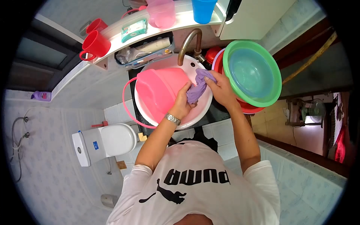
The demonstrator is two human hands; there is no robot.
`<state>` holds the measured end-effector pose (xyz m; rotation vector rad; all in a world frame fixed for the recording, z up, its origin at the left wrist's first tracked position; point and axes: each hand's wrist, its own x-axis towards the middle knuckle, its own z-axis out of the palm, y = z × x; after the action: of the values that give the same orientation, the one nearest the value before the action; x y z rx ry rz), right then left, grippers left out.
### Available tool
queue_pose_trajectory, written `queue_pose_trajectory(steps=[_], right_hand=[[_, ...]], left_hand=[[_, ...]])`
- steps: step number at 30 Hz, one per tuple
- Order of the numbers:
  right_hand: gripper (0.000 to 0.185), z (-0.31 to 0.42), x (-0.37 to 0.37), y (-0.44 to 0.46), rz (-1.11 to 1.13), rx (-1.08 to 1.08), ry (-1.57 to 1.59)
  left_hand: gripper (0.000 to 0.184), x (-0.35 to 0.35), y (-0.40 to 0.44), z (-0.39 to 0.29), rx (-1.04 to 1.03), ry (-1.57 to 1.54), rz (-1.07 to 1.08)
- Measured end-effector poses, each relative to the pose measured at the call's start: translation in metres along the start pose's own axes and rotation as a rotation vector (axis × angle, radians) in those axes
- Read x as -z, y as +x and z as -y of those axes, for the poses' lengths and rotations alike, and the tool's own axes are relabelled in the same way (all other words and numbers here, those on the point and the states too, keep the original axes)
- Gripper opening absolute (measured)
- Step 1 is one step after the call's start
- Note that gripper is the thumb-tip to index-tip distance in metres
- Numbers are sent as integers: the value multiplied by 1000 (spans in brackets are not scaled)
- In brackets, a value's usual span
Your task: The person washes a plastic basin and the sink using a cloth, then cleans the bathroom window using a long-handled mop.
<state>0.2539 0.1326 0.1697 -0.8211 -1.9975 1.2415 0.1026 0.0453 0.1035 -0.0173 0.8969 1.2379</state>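
A purple cloth (197, 88), bunched and twisted, is stretched between my two hands above the white sink (204, 108). My left hand (182, 102), with a metal watch on its wrist, is closed around the cloth's lower end. Its upper end is gripped by my right hand (221, 88), fingers closed. A pink bucket (161, 90) with a pink handle lies tipped on its side in the sink, just left of the cloth. Behind my hands, the bronze-coloured faucet (190, 39) curves over the basin; I cannot tell whether water runs.
Stacked basins, a green one (275, 75) on top, stand right of the sink. A shelf (123, 43) above holds a red mug (96, 44), a wipes packet (134, 30) and a blue cup (204, 10). Below it sits a storage box (150, 58). A toilet (118, 140) is at left.
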Motion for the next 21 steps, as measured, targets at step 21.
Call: queue_pose_trajectory(steps=[21], right_hand=[[19, 30, -13, -33, 326, 134, -118]], left_hand=[[54, 18, 46, 17, -28, -181, 116]])
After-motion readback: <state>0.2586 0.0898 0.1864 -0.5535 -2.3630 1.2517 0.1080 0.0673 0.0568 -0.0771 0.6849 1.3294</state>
